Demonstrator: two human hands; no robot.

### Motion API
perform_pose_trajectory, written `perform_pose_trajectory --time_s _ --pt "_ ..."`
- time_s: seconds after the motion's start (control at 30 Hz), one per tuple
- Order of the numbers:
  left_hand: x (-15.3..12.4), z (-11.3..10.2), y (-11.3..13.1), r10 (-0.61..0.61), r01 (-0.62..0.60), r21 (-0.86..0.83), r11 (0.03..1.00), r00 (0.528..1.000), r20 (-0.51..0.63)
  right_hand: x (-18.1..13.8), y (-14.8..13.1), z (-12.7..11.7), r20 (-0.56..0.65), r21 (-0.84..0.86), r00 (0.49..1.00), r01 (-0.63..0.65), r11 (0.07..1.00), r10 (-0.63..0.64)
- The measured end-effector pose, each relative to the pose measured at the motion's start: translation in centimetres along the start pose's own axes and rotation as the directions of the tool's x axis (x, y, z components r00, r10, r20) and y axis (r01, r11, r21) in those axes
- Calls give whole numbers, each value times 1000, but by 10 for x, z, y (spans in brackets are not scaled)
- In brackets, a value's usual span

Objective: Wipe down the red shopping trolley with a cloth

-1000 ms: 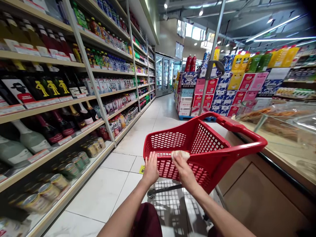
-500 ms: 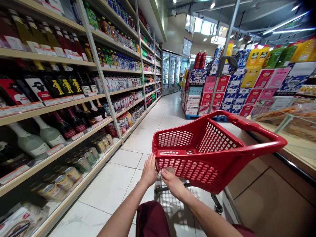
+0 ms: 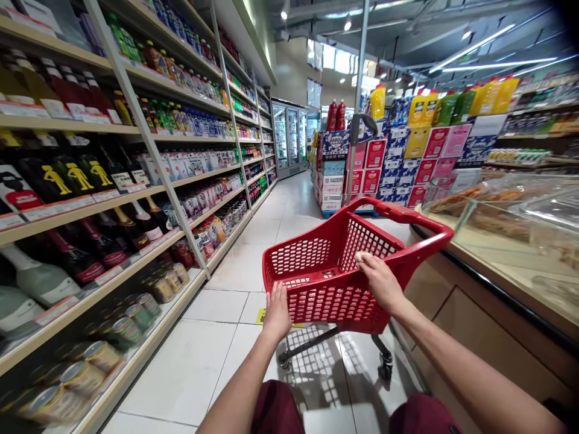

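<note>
A small red shopping cart [image 3: 335, 304] with pierced plastic sides stands tilted to my view in front of my knees. My left hand [image 3: 277, 313] lies against its near left corner, fingers stretched up to the rim, touching the plastic. Over the near side wall reaches my right hand [image 3: 382, 280], closed at the fingertips on a small whitish cloth [image 3: 360, 257]. The cloth is mostly hidden by the fingers; it is above the inside of the basket. The cart's handle [image 3: 420, 220] points to the right, and neither hand is on it.
Drink shelves [image 3: 149, 193] run along the left. A glass-fronted bakery counter [image 3: 493, 247] stands close on the right. Behind the cart are a metal pole [image 3: 357, 84] and stacked drink cartons [image 3: 375, 163]. Tiled floor [image 3: 203, 337] lies between shelves and cart.
My right hand has moved from the cart's lower left outer side up and right, over the near rim. My left hand stays at the corner. The view has shifted to the right.
</note>
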State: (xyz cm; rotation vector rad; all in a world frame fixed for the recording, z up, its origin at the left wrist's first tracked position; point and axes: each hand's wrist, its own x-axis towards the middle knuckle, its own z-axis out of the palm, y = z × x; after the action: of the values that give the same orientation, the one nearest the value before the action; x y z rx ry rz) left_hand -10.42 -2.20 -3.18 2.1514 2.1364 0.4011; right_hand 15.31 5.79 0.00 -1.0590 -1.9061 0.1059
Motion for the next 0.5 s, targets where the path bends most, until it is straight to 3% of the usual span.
perform_pose_trajectory --time_s 0.1,0.17,0.23,0.4,0.5 --pt "6 1 22 -52 55 83 995 998 -33 -8 -20 15 -28 93 999 -42 995 45" --pt "11 3 37 -27 30 119 992 999 -31 -10 -41 37 48 127 997 61 990 -67" --pt "13 5 46 18 -18 123 992 1000 0 -5 -43 42 86 129 987 125 984 -136" --pt "11 8 44 63 -62 105 993 998 -4 21 29 -20 -75 -11 995 58 998 -59" --pt "7 10 44 46 -42 96 995 998 -40 18 34 -22 -80 -45 995 63 997 -66"
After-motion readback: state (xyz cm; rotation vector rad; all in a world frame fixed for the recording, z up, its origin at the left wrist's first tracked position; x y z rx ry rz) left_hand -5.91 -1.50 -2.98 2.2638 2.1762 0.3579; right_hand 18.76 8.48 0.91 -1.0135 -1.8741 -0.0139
